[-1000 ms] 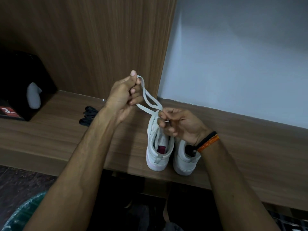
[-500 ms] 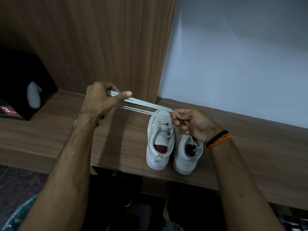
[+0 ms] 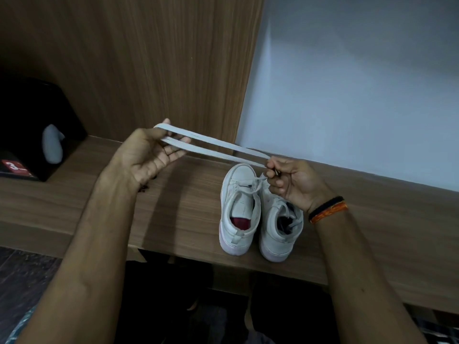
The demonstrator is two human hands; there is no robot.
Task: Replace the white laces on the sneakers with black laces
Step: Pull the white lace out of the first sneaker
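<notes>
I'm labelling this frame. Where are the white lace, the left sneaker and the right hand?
white lace (image 3: 218, 147): head view, on the taut doubled span between the hands.
left sneaker (image 3: 242, 175): head view, on its toe cap.
right hand (image 3: 295, 181): head view, on the back of the hand.

There was one view only, taken from a wide-angle camera on the person's head, so nothing was shared with a second camera. It looked forward and steeply down along both forearms, which entered from the bottom corners and met near the middle of the frame. The wooden bench (image 3: 372, 219) ran across the centre, close enough that the left hand (image 3: 149, 155) and right hand (image 3: 290, 182) filled much of the middle. Beyond it the camera faced a wood panel (image 3: 149, 58) on the left and a pale wall (image 3: 360, 83) on the right. The wide lens bent the bench's front edge, and the dark floor showed along the bottom.
</notes>
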